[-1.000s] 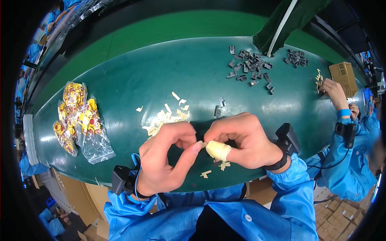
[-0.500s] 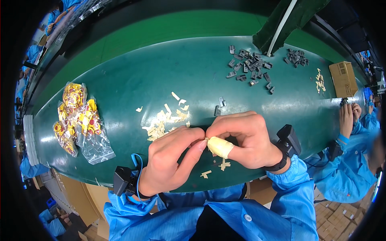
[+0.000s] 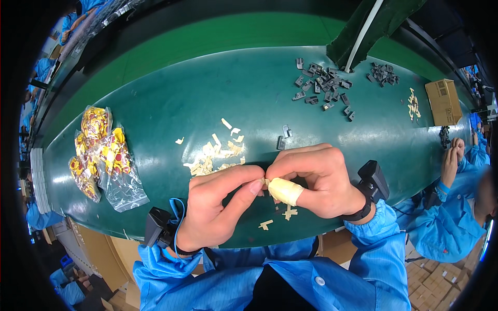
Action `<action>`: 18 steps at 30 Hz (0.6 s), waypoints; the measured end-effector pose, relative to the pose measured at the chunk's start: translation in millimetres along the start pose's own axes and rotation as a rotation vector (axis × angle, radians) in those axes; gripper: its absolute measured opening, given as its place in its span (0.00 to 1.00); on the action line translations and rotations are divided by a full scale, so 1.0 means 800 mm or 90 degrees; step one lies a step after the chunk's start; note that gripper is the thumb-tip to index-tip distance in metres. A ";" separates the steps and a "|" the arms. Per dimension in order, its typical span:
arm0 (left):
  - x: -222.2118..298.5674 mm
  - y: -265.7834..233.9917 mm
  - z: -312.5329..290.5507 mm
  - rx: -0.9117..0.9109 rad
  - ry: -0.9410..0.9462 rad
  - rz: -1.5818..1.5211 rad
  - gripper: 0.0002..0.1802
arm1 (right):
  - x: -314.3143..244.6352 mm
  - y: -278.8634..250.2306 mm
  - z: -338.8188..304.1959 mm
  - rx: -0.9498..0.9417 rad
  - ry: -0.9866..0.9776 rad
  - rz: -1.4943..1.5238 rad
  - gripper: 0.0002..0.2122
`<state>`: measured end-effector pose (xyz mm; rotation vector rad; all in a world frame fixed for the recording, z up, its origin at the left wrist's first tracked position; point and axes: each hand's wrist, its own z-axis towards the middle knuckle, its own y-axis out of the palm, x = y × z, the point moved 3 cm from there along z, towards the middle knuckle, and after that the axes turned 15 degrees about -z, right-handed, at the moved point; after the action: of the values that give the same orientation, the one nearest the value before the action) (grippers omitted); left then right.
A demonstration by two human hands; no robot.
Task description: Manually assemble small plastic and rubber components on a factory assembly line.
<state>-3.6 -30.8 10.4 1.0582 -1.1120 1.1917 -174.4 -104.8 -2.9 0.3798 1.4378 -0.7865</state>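
My left hand (image 3: 218, 205) and my right hand (image 3: 322, 179) meet above the near middle of the green table, both closed in a pinch. Between their fingertips is a small cream strip (image 3: 266, 183), mostly hidden. A cream wrap (image 3: 284, 191) covers my right thumb. Just beyond my left hand lies a loose heap of cream strips (image 3: 206, 157). Two small grey plastic parts (image 3: 280, 143) rest beyond my right fingers. Below the hands are a few cream cross-shaped or branched pieces (image 3: 289, 212).
Clear bags of yellow and red pieces (image 3: 116, 155) lie at the left. Farther off are a pile of dark grey parts (image 3: 324, 83), a smaller pile (image 3: 383, 73) and a cardboard box (image 3: 442, 102). A co-worker's hands (image 3: 453, 155) are busy at the right.
My left hand has shifted slightly left, and more of the cream strip shows between the fingertips. My right hand is nearly still. The co-worker's hands have moved apart from the dark parts.
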 end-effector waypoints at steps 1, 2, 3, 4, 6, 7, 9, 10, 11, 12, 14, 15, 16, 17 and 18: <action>0.000 0.000 0.000 -0.004 -0.008 -0.007 0.06 | 0.001 0.000 0.000 -0.002 -0.007 -0.010 0.06; 0.000 0.000 0.000 -0.004 -0.008 -0.007 0.06 | 0.001 0.000 0.000 -0.003 -0.014 -0.020 0.06; -0.001 0.000 0.000 -0.002 -0.007 -0.010 0.06 | 0.000 -0.001 0.001 -0.003 -0.014 -0.020 0.06; -0.002 0.000 0.000 -0.001 -0.006 -0.014 0.06 | -0.003 -0.002 0.003 -0.007 -0.038 -0.069 0.06; -0.004 -0.001 -0.001 0.001 -0.002 -0.004 0.06 | -0.005 -0.003 0.004 -0.011 -0.061 -0.119 0.06; -0.005 -0.001 -0.001 0.003 0.003 0.005 0.06 | -0.006 -0.003 0.004 -0.010 -0.069 -0.136 0.07; -0.007 -0.001 -0.001 0.010 0.010 0.009 0.06 | -0.006 -0.002 0.004 -0.010 -0.077 -0.152 0.07; -0.007 -0.001 -0.002 0.016 0.016 0.014 0.05 | -0.007 -0.002 0.004 -0.011 -0.076 -0.151 0.07; -0.007 -0.001 -0.002 0.017 0.016 0.014 0.05 | -0.007 -0.001 0.005 -0.012 -0.076 -0.151 0.07; -0.005 -0.001 -0.002 0.019 0.023 0.040 0.05 | -0.007 -0.002 0.004 -0.012 -0.076 -0.152 0.07; -0.001 -0.003 -0.001 0.020 0.031 0.065 0.04 | -0.006 -0.003 0.004 -0.009 -0.063 -0.135 0.06; 0.001 -0.005 0.000 0.034 0.017 0.079 0.04 | -0.006 -0.003 0.002 -0.008 -0.063 -0.136 0.06; 0.002 -0.008 0.001 0.048 0.004 0.093 0.05 | -0.001 -0.003 -0.001 0.016 -0.012 -0.051 0.06; 0.002 -0.010 0.002 0.047 0.005 0.092 0.05 | 0.002 -0.005 -0.004 0.039 0.039 0.034 0.05; 0.003 -0.015 0.001 0.087 0.018 0.116 0.05 | 0.002 -0.007 -0.004 0.044 0.047 0.079 0.06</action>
<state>8.6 -32.5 12.7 1.0570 -1.1367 1.4388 -180.6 -106.7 -3.6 0.5508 1.4429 -0.7303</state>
